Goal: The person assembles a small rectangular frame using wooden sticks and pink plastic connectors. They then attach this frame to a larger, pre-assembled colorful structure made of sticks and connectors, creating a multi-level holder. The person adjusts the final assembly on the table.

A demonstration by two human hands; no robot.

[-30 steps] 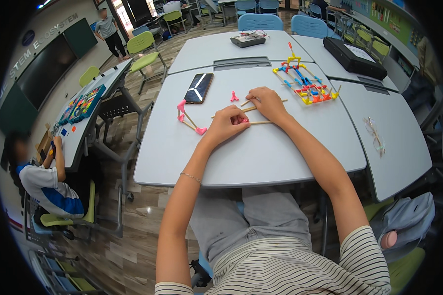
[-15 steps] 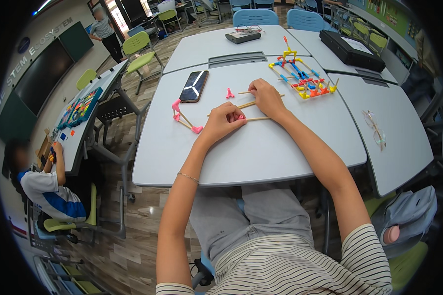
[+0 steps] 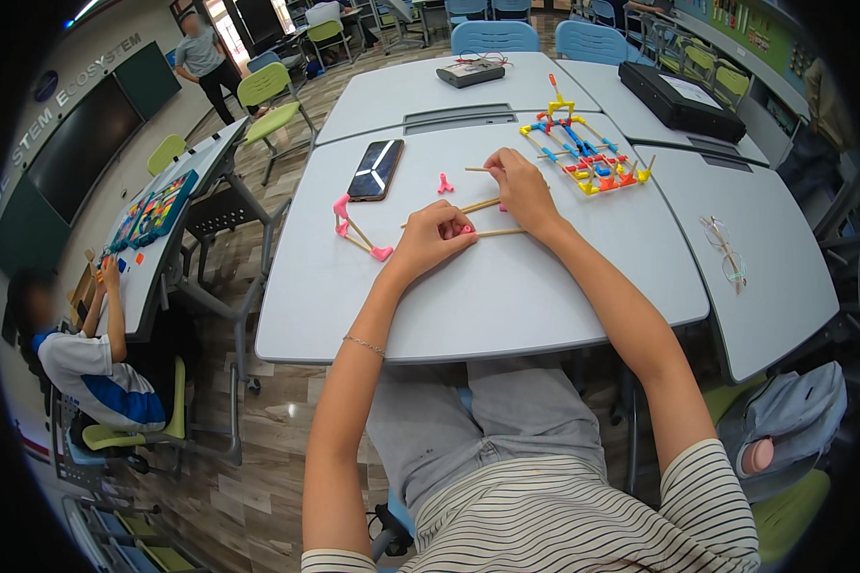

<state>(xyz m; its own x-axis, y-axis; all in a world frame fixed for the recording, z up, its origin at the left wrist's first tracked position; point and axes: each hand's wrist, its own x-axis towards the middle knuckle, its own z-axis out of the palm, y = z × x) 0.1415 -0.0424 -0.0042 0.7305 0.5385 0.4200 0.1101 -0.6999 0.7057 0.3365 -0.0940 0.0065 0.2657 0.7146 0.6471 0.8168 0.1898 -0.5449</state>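
Observation:
My left hand [image 3: 430, 237] is closed around a pink connector [image 3: 466, 229] low over the white table [image 3: 506, 306]. A thin wooden stick [image 3: 502, 232] runs rightward from that connector. My right hand [image 3: 523, 191] pinches another stick [image 3: 476, 169], whose end pokes out to the left of the fingertips. Between the two hands lies one more stick [image 3: 480, 204], partly covered by the fingers. A three-armed pink connector [image 3: 444, 183] rests loose beyond my left hand. To the left stands a small frame of pink connectors and sticks [image 3: 356, 233].
A phone [image 3: 376, 170] lies left of the loose connector. At the right rear is a colourful stick-and-connector model [image 3: 583, 153]. Farther off are a black case [image 3: 680, 100] and a grey device with wires [image 3: 471, 72]. Glasses [image 3: 726, 253] rest on the right table. Another person sits at the left.
My right hand has shifted slightly, and the stick in it sits a little farther back and right. A bit of pink now shows beside its fingers. My left hand stays put.

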